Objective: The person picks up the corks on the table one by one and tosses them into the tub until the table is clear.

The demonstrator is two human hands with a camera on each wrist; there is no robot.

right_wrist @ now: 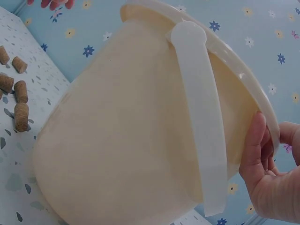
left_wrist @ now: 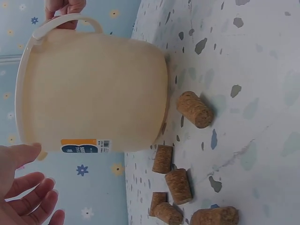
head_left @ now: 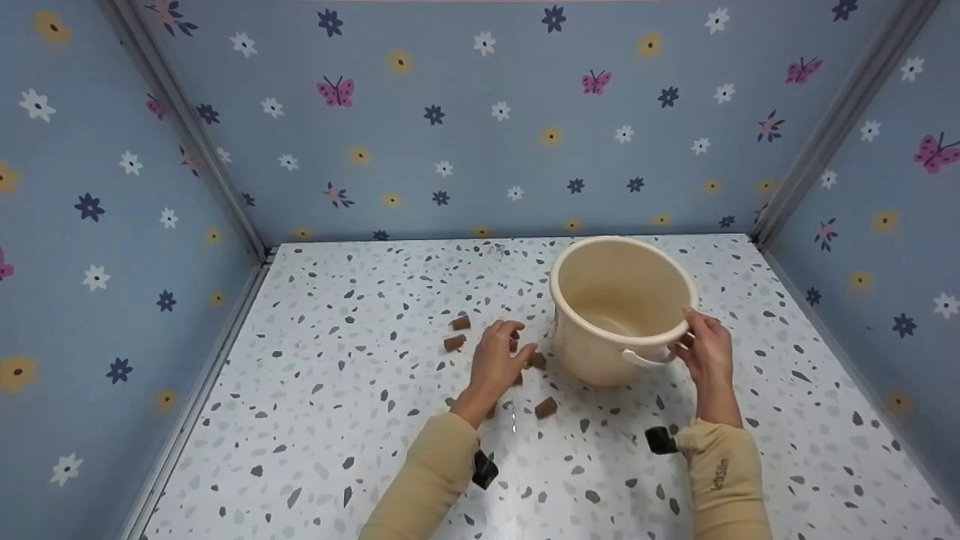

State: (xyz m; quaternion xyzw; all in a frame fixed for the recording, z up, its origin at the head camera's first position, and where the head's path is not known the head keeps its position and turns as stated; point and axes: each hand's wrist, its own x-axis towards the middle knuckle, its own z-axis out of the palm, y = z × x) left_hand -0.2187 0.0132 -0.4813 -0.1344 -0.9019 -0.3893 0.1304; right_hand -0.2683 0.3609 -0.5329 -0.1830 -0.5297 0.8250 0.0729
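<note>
A cream plastic bucket (head_left: 592, 358) with a white handle (head_left: 646, 359) is right of centre, its mouth showing an interior with nothing in it. My right hand (head_left: 711, 351) pinches its rim on the right, thumb and fingers on either side of the wall. My left hand (head_left: 496, 360) hovers left of the bucket over several brown corks, its fingers loosely bent and holding nothing. In the left wrist view, one cork (left_wrist: 194, 110) lies close to the bucket's base, with others grouped nearby. A label (left_wrist: 86, 146) shows on the bucket's side.
The white speckled tabletop (head_left: 337, 322) is enclosed by blue flowered panels at the back (head_left: 465, 82) and both sides. Two corks (head_left: 454, 343) lie just left of my left hand, and one cork (head_left: 546, 407) lies nearer the front.
</note>
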